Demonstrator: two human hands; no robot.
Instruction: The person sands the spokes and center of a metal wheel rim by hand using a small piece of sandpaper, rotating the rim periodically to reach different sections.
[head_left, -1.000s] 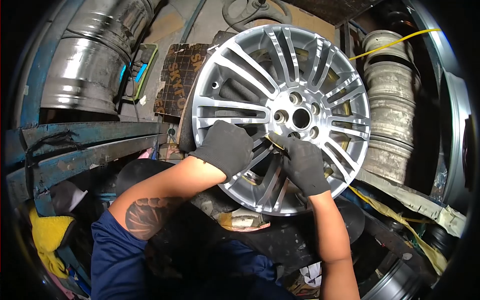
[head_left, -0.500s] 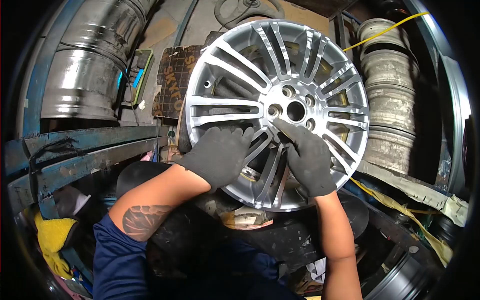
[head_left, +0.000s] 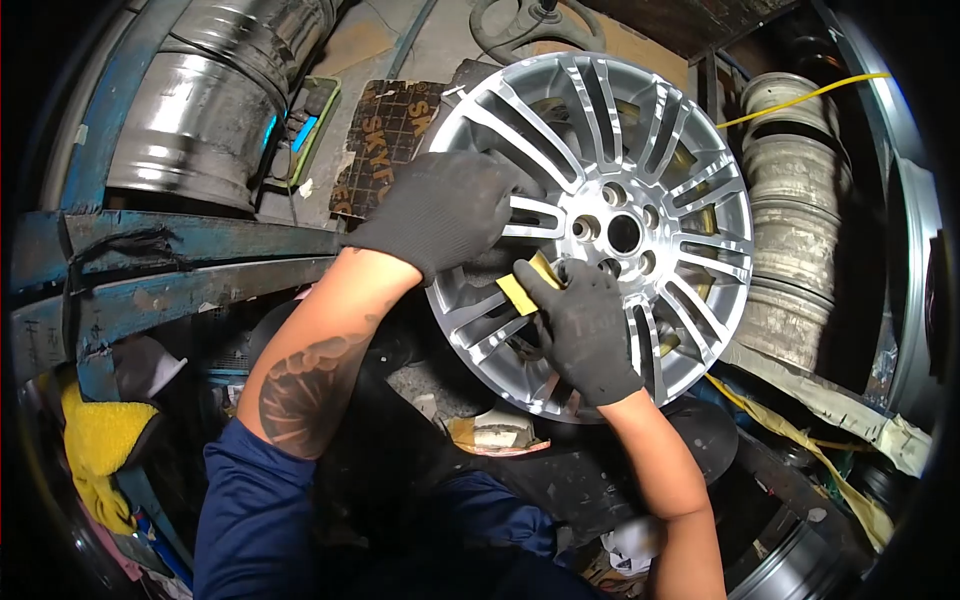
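Observation:
A silver multi-spoke alloy wheel (head_left: pixel 610 165) lies face up in front of me, its hub and bolt holes showing. My left hand (head_left: pixel 450 205), in a dark glove, is over the wheel's left side with its fingers curled around a spoke. My right hand (head_left: pixel 590 325), gloved too, is closed on a folded piece of yellow sandpaper (head_left: pixel 520 290) just below and left of the hub. The sandpaper sticks out past the fingers, near the lower-left spokes. My right palm and the thumb side of my left hand are partly hidden.
Stacked bare wheel barrels (head_left: pixel 795 220) stand at the right and large shiny metal barrels (head_left: pixel 190 130) at the left. A blue metal frame (head_left: pixel 200 285) borders the left side. A yellow glove (head_left: pixel 100 445) hangs lower left, and a yellow hose (head_left: pixel 800 105) runs at upper right.
My left hand has moved up along the wheel and curled around a spoke. My right hand has shifted slightly down and left, and the yellow sandpaper now shows. The wheel appears farther right in view.

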